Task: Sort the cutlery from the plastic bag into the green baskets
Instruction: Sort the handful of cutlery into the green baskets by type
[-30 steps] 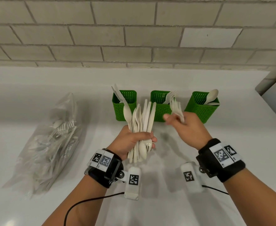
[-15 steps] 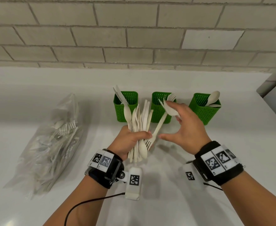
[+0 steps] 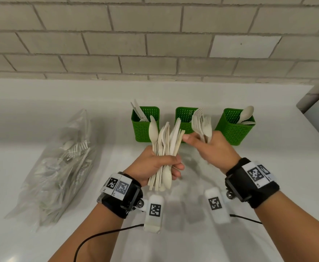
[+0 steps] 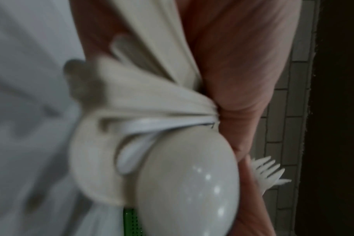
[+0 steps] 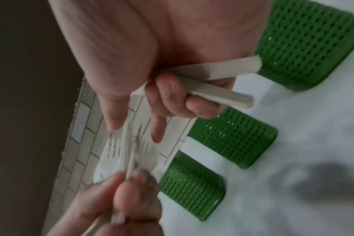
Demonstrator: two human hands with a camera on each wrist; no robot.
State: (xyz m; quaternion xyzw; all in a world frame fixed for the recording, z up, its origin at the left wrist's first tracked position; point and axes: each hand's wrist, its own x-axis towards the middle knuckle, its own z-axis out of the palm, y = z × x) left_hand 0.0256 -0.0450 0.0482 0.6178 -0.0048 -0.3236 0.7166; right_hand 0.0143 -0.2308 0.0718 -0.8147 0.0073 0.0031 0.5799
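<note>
Cutlery stands halfway through its sorting on a white counter below a grey brick wall. Three green baskets already hold a few pieces each: the left basket has what look like knives, the middle basket forks, the right basket spoons. By the look of it, most of the work is still ahead, since a clear plastic bag lying well to the left of the baskets is still packed with utensils.

The person's left hand is clenched around a mixed bundle held upright, fingers wrapped about the handles, with spoon bowls and blades fanning out above and below the fist. The right hand clasps a small bunch of forks, tines up, its lower fingers curled over their handles in the right wrist view, while the thumb and forefinger reach toward the top of the bundle. The forks sit just in front of the middle basket, likely their destination.
</note>
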